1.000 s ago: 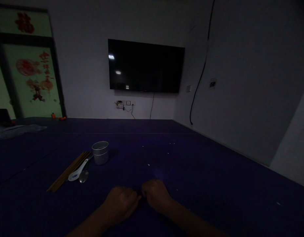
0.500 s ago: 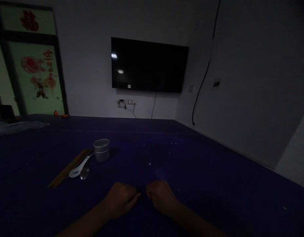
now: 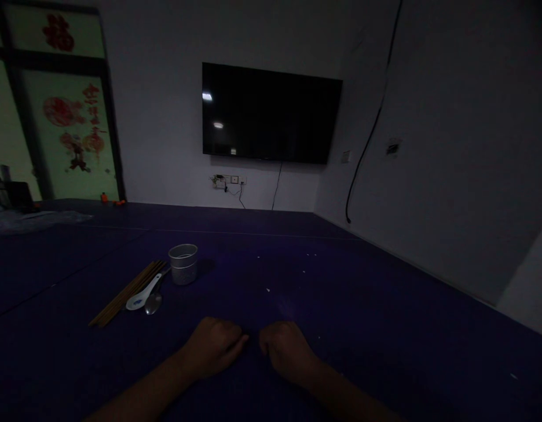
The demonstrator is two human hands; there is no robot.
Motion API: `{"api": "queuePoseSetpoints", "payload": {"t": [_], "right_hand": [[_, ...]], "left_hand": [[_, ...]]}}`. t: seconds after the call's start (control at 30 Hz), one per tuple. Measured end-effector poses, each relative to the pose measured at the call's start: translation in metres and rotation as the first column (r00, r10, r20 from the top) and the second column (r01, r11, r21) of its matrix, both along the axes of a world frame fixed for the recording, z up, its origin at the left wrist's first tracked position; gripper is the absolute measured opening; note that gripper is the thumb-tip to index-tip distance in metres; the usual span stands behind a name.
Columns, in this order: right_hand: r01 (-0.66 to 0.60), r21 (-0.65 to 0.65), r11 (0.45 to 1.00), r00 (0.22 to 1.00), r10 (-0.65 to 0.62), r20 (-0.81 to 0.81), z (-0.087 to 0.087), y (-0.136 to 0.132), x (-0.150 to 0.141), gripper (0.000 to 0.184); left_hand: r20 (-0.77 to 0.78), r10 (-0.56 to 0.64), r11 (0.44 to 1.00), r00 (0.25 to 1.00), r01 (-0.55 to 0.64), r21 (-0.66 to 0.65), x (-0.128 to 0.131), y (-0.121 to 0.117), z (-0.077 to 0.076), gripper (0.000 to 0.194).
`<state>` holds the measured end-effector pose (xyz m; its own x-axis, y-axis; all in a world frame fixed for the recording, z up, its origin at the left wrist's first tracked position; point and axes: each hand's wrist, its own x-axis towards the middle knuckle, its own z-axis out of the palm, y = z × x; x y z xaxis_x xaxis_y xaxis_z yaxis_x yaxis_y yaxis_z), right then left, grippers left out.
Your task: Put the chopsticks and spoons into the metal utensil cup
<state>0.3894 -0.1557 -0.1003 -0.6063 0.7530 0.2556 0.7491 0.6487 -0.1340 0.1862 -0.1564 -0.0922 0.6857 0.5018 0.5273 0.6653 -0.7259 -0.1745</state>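
Observation:
On the dark blue table (image 3: 236, 275), my left hand (image 3: 216, 346) rests in a loose fist, its thumb pointing right. Just across a small gap lies my right hand (image 3: 288, 351), also curled into a fist. No object shows in either one. Left of my hands, a bundle of wooden chopsticks (image 3: 128, 293) lies slanted. A white ceramic spoon (image 3: 141, 298) with a blue mark is beside them, and a metal spoon (image 3: 153, 303) lies next to it. At the upper end of the spoon handles a metal cup (image 3: 183, 266) stands upright; its inside bottom is hidden.
Small white scraps (image 3: 268, 290) dot the table. Clear plastic sheeting (image 3: 37, 220) and small orange items (image 3: 104, 198) are at the far left. A television (image 3: 271, 114) hangs on the far wall, and a black cable (image 3: 363, 152) runs down the right wall. The room is dim.
My view has turned slightly left and down, so the scene shifts right and up. A small gap has widened between my fists. The cup, spoons and chopsticks have stayed in place.

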Motion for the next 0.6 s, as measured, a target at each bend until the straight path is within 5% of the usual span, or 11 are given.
{"api": "queuePoseSetpoints", "payload": {"t": [0.13,0.23,0.33,0.4,0.53,0.6], "right_hand": [[-0.002,-0.008,1.000,1.000,0.002,-0.003,0.000,-0.001,0.000,0.024],[-0.001,-0.023,1.000,1.000,0.001,0.016,0.001,-0.002,0.000,0.026],[0.002,-0.040,0.999,1.000,-0.002,0.018,0.003,-0.003,-0.001,0.027],[-0.008,-0.046,0.999,1.000,0.008,0.006,0.003,-0.003,-0.001,0.027],[-0.024,-0.041,0.999,1.000,0.024,-0.013,0.001,-0.002,-0.002,0.029],[-0.028,-0.031,0.999,0.999,0.028,-0.026,0.000,-0.001,-0.002,0.029]], "left_hand": [[0.102,0.106,0.980,0.989,-0.121,0.160,-0.022,0.016,0.012,0.036],[0.172,0.360,0.912,0.917,-0.385,0.144,-0.051,0.029,0.029,0.031],[0.216,0.675,0.717,0.705,-0.696,0.030,-0.082,0.037,0.050,0.025],[0.223,0.788,0.600,0.574,-0.797,-0.070,-0.102,0.039,0.059,0.024],[0.222,0.924,0.370,0.310,-0.871,-0.324,-0.144,0.045,0.059,0.037],[0.240,0.931,0.351,0.276,-0.861,-0.369,-0.165,0.050,0.050,0.044]]}}
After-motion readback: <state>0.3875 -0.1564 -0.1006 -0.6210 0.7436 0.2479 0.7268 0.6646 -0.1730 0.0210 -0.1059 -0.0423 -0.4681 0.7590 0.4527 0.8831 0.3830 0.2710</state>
